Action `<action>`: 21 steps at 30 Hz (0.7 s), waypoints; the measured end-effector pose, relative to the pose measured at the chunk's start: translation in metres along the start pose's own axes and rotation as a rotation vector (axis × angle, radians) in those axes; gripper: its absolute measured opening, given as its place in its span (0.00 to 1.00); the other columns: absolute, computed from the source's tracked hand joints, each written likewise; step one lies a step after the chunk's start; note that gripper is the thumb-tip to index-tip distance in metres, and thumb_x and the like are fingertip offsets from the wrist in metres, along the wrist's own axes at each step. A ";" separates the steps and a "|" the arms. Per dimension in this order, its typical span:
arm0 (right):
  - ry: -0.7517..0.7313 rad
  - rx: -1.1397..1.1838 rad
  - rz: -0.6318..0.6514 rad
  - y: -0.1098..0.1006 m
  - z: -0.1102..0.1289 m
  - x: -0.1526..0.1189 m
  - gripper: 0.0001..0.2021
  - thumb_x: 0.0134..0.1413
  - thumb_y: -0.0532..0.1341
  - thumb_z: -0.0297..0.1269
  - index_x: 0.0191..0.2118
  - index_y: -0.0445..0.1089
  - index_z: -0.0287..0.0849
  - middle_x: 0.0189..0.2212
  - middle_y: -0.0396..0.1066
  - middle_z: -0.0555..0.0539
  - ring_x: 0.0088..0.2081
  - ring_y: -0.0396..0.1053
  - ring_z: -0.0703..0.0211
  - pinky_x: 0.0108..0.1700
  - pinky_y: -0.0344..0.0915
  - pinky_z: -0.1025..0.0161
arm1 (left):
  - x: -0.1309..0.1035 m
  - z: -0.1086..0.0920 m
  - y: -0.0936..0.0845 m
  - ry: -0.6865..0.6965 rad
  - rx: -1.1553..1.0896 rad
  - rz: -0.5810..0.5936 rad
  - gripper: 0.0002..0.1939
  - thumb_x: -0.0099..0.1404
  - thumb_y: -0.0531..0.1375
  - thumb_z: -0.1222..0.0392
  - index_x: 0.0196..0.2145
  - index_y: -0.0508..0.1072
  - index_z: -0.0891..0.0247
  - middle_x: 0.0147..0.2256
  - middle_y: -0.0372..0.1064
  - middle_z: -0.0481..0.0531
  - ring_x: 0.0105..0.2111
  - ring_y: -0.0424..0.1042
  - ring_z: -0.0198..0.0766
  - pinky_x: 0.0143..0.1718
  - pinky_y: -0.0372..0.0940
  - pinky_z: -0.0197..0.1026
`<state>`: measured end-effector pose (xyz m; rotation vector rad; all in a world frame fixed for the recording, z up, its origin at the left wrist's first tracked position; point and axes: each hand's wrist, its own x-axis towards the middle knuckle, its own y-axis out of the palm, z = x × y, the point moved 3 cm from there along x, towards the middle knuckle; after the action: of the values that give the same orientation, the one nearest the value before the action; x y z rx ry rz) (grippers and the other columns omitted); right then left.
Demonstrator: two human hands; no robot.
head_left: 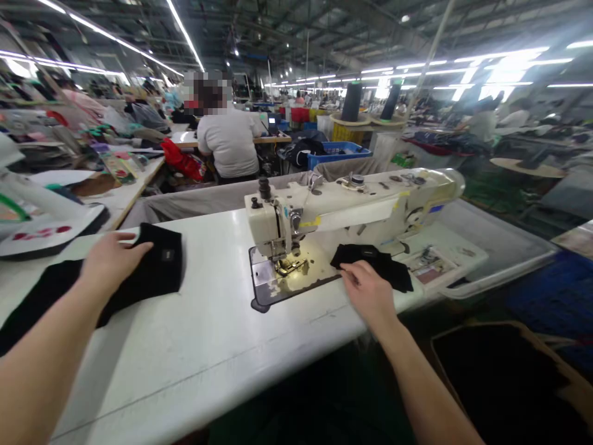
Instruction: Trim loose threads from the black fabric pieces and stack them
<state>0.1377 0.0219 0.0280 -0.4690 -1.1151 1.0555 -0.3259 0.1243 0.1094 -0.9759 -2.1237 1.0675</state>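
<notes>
At the left of the white sewing table, my left hand lies on a black fabric piece that bears a small label; thumb and forefinger are apart on it. My right hand has its fingers closed at the near left edge of a smaller black fabric stack, right of the needle area. Between my hands stands a cream sewing machine, its lamp lighting the metal plate under the presser foot.
A small parts tray is set at the table's right. More black fabric lies low at the right. Beyond the machine are a blue crate and a seated person in a grey shirt. Another machine stands at far left.
</notes>
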 end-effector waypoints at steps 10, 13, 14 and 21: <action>0.019 -0.137 -0.409 -0.035 -0.021 0.015 0.08 0.59 0.59 0.34 0.39 0.76 0.43 0.35 0.74 0.47 0.32 0.73 0.60 0.31 0.65 0.66 | -0.118 -0.067 0.018 0.395 -0.296 0.601 0.20 0.56 0.58 0.39 0.32 0.76 0.59 0.29 0.77 0.52 0.32 0.74 0.47 0.37 0.68 0.49; -0.162 -0.067 -0.520 -0.043 0.013 -0.001 0.07 0.58 0.61 0.30 0.41 0.75 0.41 0.35 0.75 0.45 0.29 0.72 0.63 0.30 0.65 0.68 | -0.189 -0.090 0.039 0.362 -0.543 1.154 0.24 0.58 0.60 0.38 0.36 0.79 0.63 0.34 0.78 0.58 0.35 0.75 0.47 0.39 0.69 0.47; -0.232 -0.041 -0.503 -0.043 0.024 -0.009 0.08 0.57 0.61 0.29 0.42 0.75 0.40 0.34 0.75 0.45 0.28 0.72 0.64 0.30 0.65 0.68 | -0.210 -0.095 0.045 0.264 -0.683 1.257 0.27 0.59 0.60 0.37 0.43 0.77 0.63 0.40 0.78 0.60 0.39 0.76 0.49 0.41 0.70 0.48; -0.703 0.180 -0.250 -0.013 0.070 -0.055 0.09 0.62 0.58 0.36 0.43 0.75 0.43 0.25 0.75 0.49 0.19 0.69 0.65 0.20 0.61 0.69 | -0.244 -0.104 0.089 -0.051 -1.229 1.038 0.16 0.57 0.66 0.51 0.40 0.77 0.64 0.36 0.77 0.56 0.36 0.74 0.43 0.41 0.66 0.42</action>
<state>0.0776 -0.0442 0.0397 0.2114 -1.6231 1.1127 -0.0776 0.0097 0.0509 -2.7936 -2.2066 -0.0744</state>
